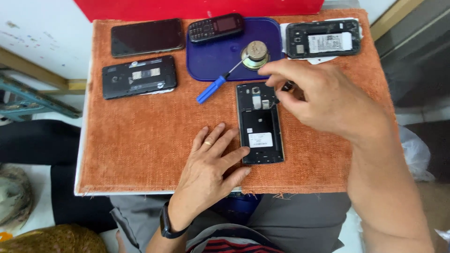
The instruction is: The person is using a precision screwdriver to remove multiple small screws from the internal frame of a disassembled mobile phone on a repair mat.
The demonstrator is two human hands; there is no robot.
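Observation:
An opened black phone [260, 124] with its back cover off lies face down on the orange cloth [140, 136]. My left hand [211, 161] rests flat on the cloth, fingers spread, its fingertips touching the phone's lower left edge. My right hand [323, 96] hovers over the phone's upper right corner, pinching a small dark tool [287, 86] between thumb and fingers. A blue-handled screwdriver [213, 86] lies just left of the phone's top, its tip stuck to a round magnet [255, 54].
A blue tray [206, 61] at the back holds a black keypad phone [215, 27] and the magnet. A dark smartphone [146, 36] and an opened phone [139, 76] lie back left. Another opened phone [323, 38] lies back right.

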